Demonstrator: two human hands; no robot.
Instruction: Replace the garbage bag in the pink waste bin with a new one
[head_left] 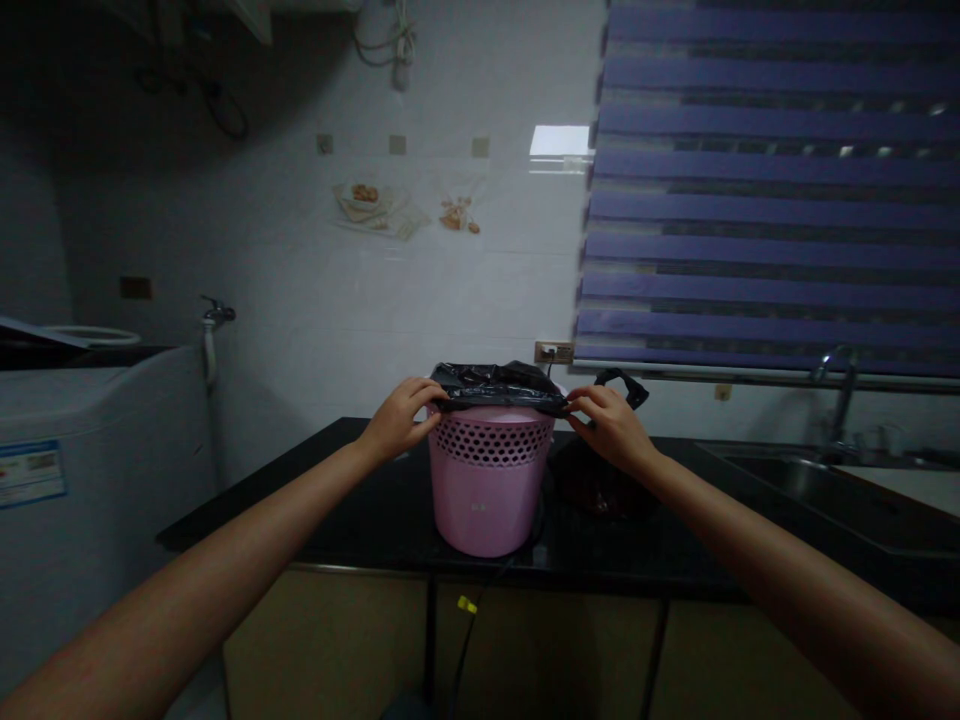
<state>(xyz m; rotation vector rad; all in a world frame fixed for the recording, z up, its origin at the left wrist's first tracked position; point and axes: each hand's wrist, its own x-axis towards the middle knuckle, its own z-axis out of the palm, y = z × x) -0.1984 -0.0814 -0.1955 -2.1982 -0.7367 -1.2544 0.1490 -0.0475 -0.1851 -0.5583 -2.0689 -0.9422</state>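
Note:
A pink trash can (pixel 484 500) with a band of holes below its rim stands upright on the dark countertop. Over its top lies a black garbage bag (pixel 499 385), folded down along the front of the rim. My left hand (pixel 405 415) pinches the bag's edge at the left side of the rim. At the right side, my right hand (pixel 604 420) pinches the same edge between thumb and fingers. Behind my right wrist sits a dark tied plastic bag (pixel 600 485), partly hidden, its handle loop rising above my hand.
The black countertop (pixel 337 510) runs above pale cabinets. A sink (pixel 810 485) with a faucet (pixel 844 395) is at the right, a white washing machine (pixel 112 480) at the left. A cable with a yellow tag (pixel 466 604) hangs over the counter's front edge.

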